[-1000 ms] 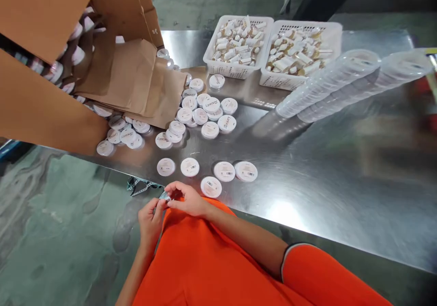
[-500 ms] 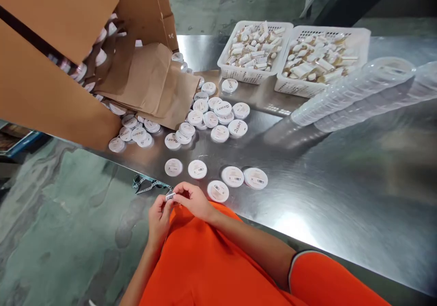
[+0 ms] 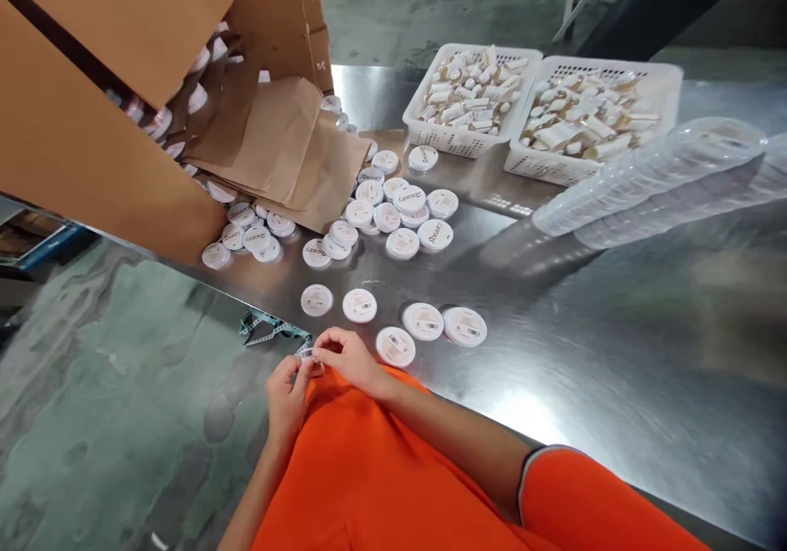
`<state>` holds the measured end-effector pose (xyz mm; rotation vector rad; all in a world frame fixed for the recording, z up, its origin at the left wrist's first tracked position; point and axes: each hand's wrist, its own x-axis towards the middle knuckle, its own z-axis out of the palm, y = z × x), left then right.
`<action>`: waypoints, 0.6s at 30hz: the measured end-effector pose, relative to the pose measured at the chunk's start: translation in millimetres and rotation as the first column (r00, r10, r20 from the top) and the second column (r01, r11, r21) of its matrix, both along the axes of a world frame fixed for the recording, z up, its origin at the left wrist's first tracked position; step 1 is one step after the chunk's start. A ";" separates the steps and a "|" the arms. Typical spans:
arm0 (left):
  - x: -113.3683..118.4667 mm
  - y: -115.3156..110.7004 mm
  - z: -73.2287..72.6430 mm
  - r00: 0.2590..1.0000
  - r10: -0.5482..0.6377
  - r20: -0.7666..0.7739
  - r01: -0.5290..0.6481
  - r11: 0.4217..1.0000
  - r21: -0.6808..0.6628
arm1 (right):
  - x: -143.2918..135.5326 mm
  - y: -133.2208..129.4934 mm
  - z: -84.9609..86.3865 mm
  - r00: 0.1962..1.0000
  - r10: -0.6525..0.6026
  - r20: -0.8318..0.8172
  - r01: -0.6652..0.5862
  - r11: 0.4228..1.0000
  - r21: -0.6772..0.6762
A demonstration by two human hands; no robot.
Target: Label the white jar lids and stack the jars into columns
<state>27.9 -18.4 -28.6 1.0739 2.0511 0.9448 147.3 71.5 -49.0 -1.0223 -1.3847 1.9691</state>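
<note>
Close to my body, at the table's front edge, my left hand point(image 3: 285, 395) and my right hand point(image 3: 352, 364) meet with fingertips pinched on a small white barcode label point(image 3: 309, 355). Part of the label is hidden by the fingers. Just beyond my hands lie several round flat tubs with printed white faces; the nearest tub point(image 3: 395, 346) is right of my right hand and shows a barcode. Another barcoded tub point(image 3: 360, 306) and a tub point(image 3: 316, 300) lie ahead of my fingers. Two tubs, one tub point(image 3: 423, 321) beside the other point(image 3: 466, 327), sit further right.
A heap of round tubs point(image 3: 387, 217) spreads beside brown paper sheets point(image 3: 295, 149) from a tipped cardboard box point(image 3: 92, 141). Two white baskets point(image 3: 446, 138) of small bottles stand behind. Clear plastic stacks point(image 3: 639, 178) lean at right on the metal table point(image 3: 615, 346).
The view has shifted slightly, so the table's things sit a little further right. My fingers have moved a little on the label, which shows more of its face now.
</note>
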 end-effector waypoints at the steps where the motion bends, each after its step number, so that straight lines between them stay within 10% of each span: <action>1: -0.7 -1.0 -1.8 1.000 0.023 -0.007 -0.023 1.000 -0.013 | -0.2 1.1 -1.8 1.000 -0.017 0.024 0.016 0.999 0.038; 8: -11.4 -12.0 -13.7 0.993 0.095 0.063 -0.092 0.994 -0.061 | -9.5 47.0 -52.7 0.939 -0.200 0.281 0.149 0.970 0.193; 12: -7.0 -16.8 -15.9 0.987 0.131 0.097 -0.119 0.985 -0.124 | -23.0 68.7 -76.8 0.803 -0.190 0.564 -0.049 0.924 0.380; 18: 4.4 -10.7 -16.1 0.975 0.223 -0.021 -0.224 0.972 -0.076 | -54.9 68.8 -101.8 0.608 -0.334 0.721 -0.470 0.581 0.665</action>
